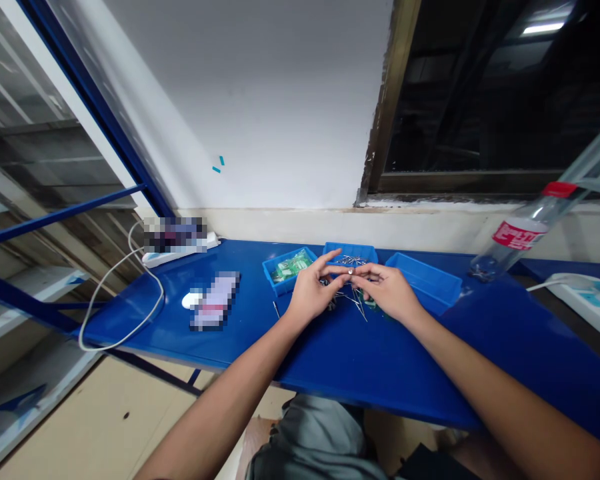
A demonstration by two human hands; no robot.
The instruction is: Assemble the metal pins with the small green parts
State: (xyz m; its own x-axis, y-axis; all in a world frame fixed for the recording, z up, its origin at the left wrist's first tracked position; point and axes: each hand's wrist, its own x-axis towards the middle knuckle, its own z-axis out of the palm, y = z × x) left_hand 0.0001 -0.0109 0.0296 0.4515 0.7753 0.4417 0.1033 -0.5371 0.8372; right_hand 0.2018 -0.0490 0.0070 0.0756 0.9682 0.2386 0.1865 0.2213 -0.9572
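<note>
Above the blue table, my left hand (316,288) and my right hand (386,288) meet at their fingertips. Thumb and fingers of both are pinched at a small shiny metal piece (351,271), too small to name its kind. One finger of my left hand is stretched out above it. Beneath the hands lie several thin metal rods (361,305), partly hidden by the fingers. Just behind stands a blue tray (330,248) holding more thin metal rods. Left of my left hand, another blue tray (280,289) contains green-and-white packets (291,265).
A third blue tray (425,280) is right of my right hand. Farther right, a plastic bottle (517,235) with a red label leans by the wall. A blurred-out flat item (216,301), a white round object (191,300) and a white cable (161,293) lie on the table's left (165,333).
</note>
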